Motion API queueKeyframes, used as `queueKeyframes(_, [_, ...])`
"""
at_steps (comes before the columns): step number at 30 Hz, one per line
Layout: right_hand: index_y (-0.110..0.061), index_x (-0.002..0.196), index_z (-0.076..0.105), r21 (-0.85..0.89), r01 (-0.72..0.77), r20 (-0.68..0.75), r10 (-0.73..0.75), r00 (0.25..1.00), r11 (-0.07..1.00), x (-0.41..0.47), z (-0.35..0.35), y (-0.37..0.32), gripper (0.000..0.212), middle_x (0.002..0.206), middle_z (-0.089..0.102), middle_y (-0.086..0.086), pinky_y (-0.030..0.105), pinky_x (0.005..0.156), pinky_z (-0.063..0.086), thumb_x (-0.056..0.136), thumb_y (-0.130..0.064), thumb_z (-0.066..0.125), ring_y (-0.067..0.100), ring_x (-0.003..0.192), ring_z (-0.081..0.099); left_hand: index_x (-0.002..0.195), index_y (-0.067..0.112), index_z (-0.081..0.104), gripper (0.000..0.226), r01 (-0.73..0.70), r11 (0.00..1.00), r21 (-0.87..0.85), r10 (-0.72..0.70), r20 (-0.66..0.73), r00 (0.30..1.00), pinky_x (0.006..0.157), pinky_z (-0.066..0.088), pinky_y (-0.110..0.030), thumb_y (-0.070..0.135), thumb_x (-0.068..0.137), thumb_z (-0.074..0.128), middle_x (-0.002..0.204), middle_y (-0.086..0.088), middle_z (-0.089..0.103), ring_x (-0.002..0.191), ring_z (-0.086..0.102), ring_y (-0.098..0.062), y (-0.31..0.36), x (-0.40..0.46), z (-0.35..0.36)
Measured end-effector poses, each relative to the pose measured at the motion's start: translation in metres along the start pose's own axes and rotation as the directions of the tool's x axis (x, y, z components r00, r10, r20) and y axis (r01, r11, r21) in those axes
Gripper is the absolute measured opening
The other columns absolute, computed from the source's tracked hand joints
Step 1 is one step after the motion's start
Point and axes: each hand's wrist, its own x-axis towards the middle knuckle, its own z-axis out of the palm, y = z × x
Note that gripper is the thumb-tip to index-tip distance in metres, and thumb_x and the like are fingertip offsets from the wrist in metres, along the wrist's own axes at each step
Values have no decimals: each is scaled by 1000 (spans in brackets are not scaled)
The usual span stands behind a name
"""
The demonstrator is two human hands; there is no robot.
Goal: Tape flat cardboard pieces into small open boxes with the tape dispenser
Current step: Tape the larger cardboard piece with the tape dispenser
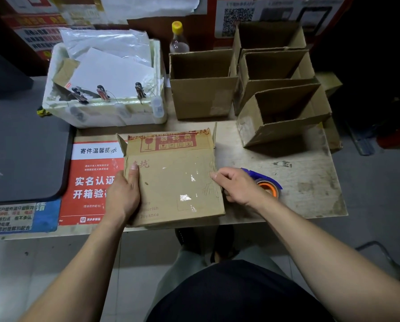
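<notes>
1. At the tabletop's (305, 189) back right, four open boxes (203, 89) stand finished.
2. Near its front edge, the left hand (122, 194) grips a cardboard piece (173, 182), seemingly already taped.
3. The right hand (238, 187) pinches its right edge; the tape dispenser (264, 182) lies just behind.

Dim overhead light glares off the taped cardboard (173, 182); corners fall dark, edges bow, perhaps slightly soft.

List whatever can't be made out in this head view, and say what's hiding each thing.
- Tape dispenser: mostly behind the right hand; its blade is unseen.
- Right hand's fingers: tips curl at the cardboard box edge; grip unclear.
- Box underside: faces the table.
- Finished boxes: their bottoms lie in shadow.
- Wall notices: blurred, cut by the top edge.
</notes>
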Motion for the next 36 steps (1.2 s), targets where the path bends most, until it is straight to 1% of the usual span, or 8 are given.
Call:
queueKeyframes(6, [-16, 96, 70, -145, 1, -54, -9, 999, 989, -4, 0, -7, 33, 90, 74, -5, 33, 64, 49, 105, -42, 52, 18, 76, 65, 138, -2, 44, 72, 46, 995, 83, -47, 1, 999, 95, 46, -48, 61, 104, 33, 128, -28, 61, 115, 60, -47, 6, 0, -2])
queueKeyframes(10, [-15, 91, 67, -129, -44, -86, 33, 996, 991, -8, 0, -7, 35, 82, 75, -10, 28, 59, 46, 102, -47, 57, 15, 69, 62, 139, -2, 44, 59, -354, 832, 428, 449, -144, 882, 101, 45, -53, 34, 94, 55, 131, -25, 56, 118, 54, -46, 52, 14, -8])
queueKeyframes(13, [-10, 97, 59, -48, -61, -144, 54, 988, 997, -9, 2, -2, 38, 79, 70, 2, 31, 58, 46, 98, -48, 63, 20, 66, 57, 145, 7, 47, 51, -615, 730, 299, 571, 227, 789, 109, 42, -48, 38, 104, 46, 141, -20, 56, 129, 52, -39, 124, 32, 4])
queueKeyframes(16, [-27, 122, 56, 117, 0, -186, 22, 982, 993, -7, 7, -3, 28, 97, 68, 2, 29, 63, 51, 98, -34, 68, 14, 82, 67, 146, 10, 46, 63, -641, 650, 409, 436, 490, 755, 110, 43, -48, 57, 103, 42, 146, -17, 54, 133, 50, -36, 172, 67, 37])
queueKeyframes(18, [-38, 139, 50, 276, 37, -218, 25, 976, 960, -4, 11, -3, 48, 116, 63, 4, 32, 73, 52, 97, -23, 69, 20, 104, 65, 144, 9, 49, 78, -602, 611, 514, 294, 558, 776, 107, 45, -47, 72, 98, 38, 144, -18, 56, 131, 53, -37, 181, 82, 53])
queueKeyframes(23, [-42, 129, 64, 536, 54, -179, 51, 983, 842, 3, 15, 4, 46, 122, 64, 8, 35, 75, 49, 94, -13, 71, 25, 106, 66, 90, 18, 69, 52, -517, 820, 246, 323, 548, 772, 91, 53, -41, 69, 91, 58, 98, -10, 73, 95, 67, -31, 167, 98, 67])
queueKeyframes(29, [-44, 134, 62, 546, 101, -143, -26, 989, 831, 6, 15, 7, 56, 126, 58, 8, 47, 98, 55, 92, -9, 73, 28, 116, 63, 86, 23, 73, 33, -446, 895, -33, 415, 431, 801, 84, 60, -48, 56, 90, 70, 67, 6, 67, 70, 65, -22, 153, 100, 60])
queueKeyframes(36, [-33, 134, 67, 684, 87, -83, -41, 996, 724, 16, 13, 2, 35, 117, 69, 7, 34, 77, 43, 101, -22, 62, 18, 88, 57, 84, 29, 70, 33, -490, 871, 36, 435, 407, 803, 90, 57, -48, 62, 87, 67, 75, 9, 71, 83, 71, -23, 150, 103, 53])
